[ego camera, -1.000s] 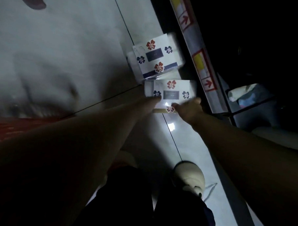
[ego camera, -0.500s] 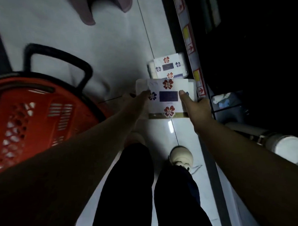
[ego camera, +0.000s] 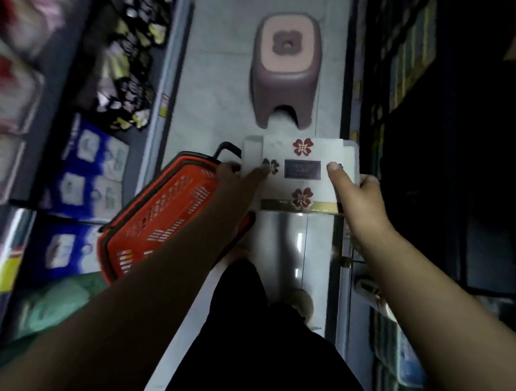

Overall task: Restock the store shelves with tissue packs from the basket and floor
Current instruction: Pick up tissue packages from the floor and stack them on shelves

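I hold a white tissue pack (ego camera: 300, 173) with red flower prints and a dark label up in front of me, above the aisle floor. My left hand (ego camera: 236, 179) grips its left end, thumb on top. My right hand (ego camera: 357, 193) grips its right end, thumb on the top face. A red shopping basket (ego camera: 161, 217) with a black handle stands on the floor to the lower left of the pack, partly hidden by my left forearm.
A pink plastic stool (ego camera: 286, 69) stands on the floor ahead in the aisle. Shelves on the left (ego camera: 83, 164) carry blue and white packs and dark bags. The right-hand shelves (ego camera: 404, 68) are dark. My legs and a shoe (ego camera: 302, 303) are below.
The pack has been lifted from the floor and held higher. My view has swung up along the aisle, bringing the stool and the left shelves into sight; the second pack on the floor is out of sight.
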`<state>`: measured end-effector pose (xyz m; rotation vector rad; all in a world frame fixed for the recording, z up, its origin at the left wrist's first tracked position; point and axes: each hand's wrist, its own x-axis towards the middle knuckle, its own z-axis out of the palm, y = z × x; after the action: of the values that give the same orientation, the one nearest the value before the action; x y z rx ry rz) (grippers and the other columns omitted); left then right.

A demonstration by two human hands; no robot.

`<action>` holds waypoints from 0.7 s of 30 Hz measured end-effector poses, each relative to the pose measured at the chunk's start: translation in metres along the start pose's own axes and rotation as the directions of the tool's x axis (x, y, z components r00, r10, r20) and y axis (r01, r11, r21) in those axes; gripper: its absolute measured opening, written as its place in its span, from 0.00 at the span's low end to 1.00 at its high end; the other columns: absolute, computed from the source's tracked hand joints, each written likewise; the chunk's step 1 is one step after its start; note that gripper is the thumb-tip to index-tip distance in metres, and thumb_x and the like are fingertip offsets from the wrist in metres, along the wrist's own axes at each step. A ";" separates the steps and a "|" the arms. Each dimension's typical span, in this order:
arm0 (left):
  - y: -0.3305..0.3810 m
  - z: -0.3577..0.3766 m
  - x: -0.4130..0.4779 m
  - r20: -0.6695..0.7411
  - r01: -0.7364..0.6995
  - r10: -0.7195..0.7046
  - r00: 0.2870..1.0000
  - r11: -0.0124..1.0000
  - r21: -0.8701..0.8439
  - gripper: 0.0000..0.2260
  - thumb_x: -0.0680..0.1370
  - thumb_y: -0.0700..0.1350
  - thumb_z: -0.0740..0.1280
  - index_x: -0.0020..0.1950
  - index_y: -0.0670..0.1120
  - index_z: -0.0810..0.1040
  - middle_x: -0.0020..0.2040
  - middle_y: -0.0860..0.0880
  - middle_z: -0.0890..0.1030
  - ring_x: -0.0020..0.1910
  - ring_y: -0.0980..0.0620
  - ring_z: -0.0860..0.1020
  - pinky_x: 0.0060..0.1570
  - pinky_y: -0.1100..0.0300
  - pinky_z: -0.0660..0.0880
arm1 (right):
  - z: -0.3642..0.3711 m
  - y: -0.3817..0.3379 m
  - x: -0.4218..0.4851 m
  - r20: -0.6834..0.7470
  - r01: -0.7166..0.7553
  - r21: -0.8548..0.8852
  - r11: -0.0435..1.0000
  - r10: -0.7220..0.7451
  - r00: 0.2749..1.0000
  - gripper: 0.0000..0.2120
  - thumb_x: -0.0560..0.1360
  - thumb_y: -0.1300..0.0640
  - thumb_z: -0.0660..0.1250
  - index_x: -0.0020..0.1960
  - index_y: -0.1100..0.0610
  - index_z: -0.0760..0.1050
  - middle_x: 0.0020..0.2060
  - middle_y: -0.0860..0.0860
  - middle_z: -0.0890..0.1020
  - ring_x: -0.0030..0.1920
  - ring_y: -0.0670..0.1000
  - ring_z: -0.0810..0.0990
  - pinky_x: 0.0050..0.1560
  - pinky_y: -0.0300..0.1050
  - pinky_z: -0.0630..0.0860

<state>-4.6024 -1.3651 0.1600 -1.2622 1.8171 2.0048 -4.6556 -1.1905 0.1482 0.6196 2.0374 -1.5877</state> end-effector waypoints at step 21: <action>0.196 -0.204 -0.266 -0.443 -0.545 0.428 0.788 0.819 -0.179 0.27 0.75 0.47 0.69 0.70 0.52 0.59 0.59 0.51 0.78 0.49 0.54 0.82 0.44 0.56 0.80 | 0.103 -0.258 -0.268 0.395 0.459 0.142 0.877 -0.475 0.786 0.22 0.76 0.45 0.68 0.64 0.53 0.66 0.49 0.46 0.78 0.38 0.37 0.77 0.24 0.26 0.69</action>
<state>-4.4590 -1.4847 0.5000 -1.4637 2.2900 2.5345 -4.5952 -1.3642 0.4873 -0.2454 1.9092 -1.8354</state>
